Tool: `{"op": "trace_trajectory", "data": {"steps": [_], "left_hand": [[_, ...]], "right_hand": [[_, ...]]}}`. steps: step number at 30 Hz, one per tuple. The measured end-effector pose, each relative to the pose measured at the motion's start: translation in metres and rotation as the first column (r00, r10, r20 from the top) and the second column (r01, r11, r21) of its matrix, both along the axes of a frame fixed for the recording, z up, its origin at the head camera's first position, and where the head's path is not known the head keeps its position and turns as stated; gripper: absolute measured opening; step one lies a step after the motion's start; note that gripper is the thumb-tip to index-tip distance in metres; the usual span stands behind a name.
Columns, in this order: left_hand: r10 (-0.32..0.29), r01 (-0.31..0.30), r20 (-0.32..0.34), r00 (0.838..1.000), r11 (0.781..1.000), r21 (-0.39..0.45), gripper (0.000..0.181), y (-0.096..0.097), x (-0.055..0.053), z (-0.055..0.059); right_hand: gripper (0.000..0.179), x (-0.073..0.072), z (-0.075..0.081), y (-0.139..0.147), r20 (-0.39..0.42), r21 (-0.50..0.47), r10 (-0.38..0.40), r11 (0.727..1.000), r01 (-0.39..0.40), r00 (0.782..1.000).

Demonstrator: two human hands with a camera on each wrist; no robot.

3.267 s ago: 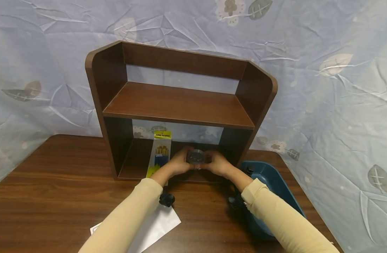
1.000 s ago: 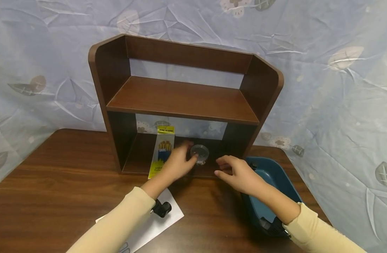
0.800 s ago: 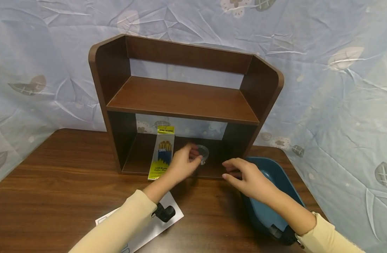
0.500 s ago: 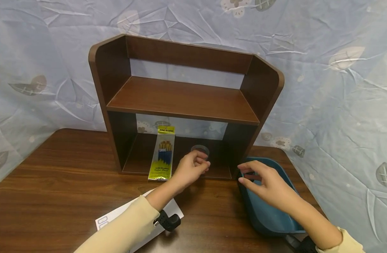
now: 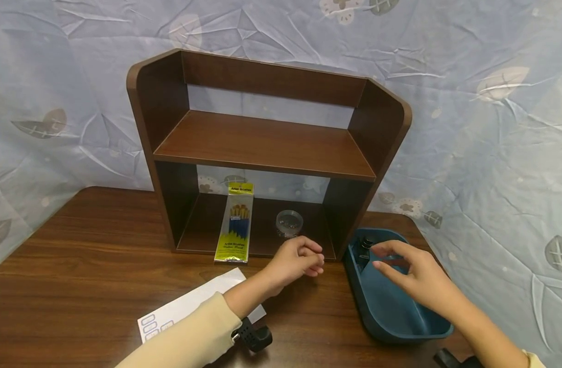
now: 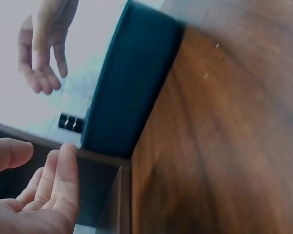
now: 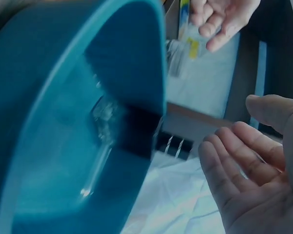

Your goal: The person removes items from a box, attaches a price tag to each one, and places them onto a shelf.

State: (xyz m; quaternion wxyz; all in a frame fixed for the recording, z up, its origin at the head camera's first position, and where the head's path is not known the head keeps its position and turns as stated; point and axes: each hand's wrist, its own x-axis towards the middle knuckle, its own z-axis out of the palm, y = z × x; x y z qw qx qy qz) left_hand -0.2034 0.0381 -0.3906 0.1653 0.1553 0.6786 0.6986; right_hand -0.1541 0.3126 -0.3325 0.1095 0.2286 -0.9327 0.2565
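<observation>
A small round clear container (image 5: 289, 223) with little bits inside sits on the lower shelf. Just in front of it, over the shelf's front edge, my left hand (image 5: 296, 261) hangs with loosely bent fingers and holds nothing. My right hand (image 5: 412, 271) hovers over the blue bin (image 5: 389, 332), its thumb and fingers apart and nothing between them. In the bin's far left corner stands a small bottle with a black cap (image 5: 366, 243), close to the right fingertips. The right wrist view shows the bottle's clear faceted body (image 7: 105, 119) against the bin wall.
A brown two-tier shelf unit (image 5: 267, 148) stands at the back of the wooden table (image 5: 78, 266). A packet of artist brushes (image 5: 235, 225) leans in its lower left part. A white printed sheet (image 5: 203, 296) lies partly under the left forearm. Patterned cloth hangs behind.
Both hands held the round container earlier and have let go of it, leaving it on the lower shelf. The left hand has drawn back toward the front; the right has moved right, over the bin.
</observation>
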Motion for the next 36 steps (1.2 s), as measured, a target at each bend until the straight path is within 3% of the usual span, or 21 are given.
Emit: {"op": "trace_trajectory", "data": {"steps": [7, 12, 18, 24, 31, 36], "left_hand": [[-0.037, 0.036, 0.079, 0.996, 0.999, 0.018, 0.027, 0.021, 0.011, -0.008], [-0.062, 0.055, 0.146, 0.987, 0.997, 0.051, 0.025, 0.038, 0.017, -0.012], [-0.090, 0.075, 0.217, 0.972, 0.994, 0.077, 0.020, 0.055, 0.023, -0.018], [-0.101, 0.077, 0.250, 0.963, 0.992, 0.103, 0.019, 0.067, 0.026, -0.023], [-0.112, 0.079, 0.290, 0.950, 0.989, 0.121, 0.021, 0.076, 0.029, -0.026], [-0.126, 0.096, 0.303, 0.945, 0.989, 0.112, 0.018, 0.079, 0.031, -0.027]], "right_hand": [[0.025, -0.011, -0.008, 0.018, 0.072, 0.057, -0.085, 0.995, 0.081, 0.994], [0.041, -0.022, -0.015, 0.025, 0.178, 0.075, -0.112, 0.992, 0.100, 0.978], [0.059, -0.033, -0.021, 0.027, 0.303, 0.062, -0.100, 0.994, 0.085, 0.948], [0.064, -0.041, -0.021, 0.025, 0.343, 0.063, -0.095, 0.995, 0.078, 0.935], [0.074, -0.048, -0.020, 0.025, 0.438, 0.061, -0.101, 0.995, 0.082, 0.893], [0.077, -0.054, -0.019, 0.025, 0.472, 0.069, -0.097, 0.995, 0.073, 0.876]]}}
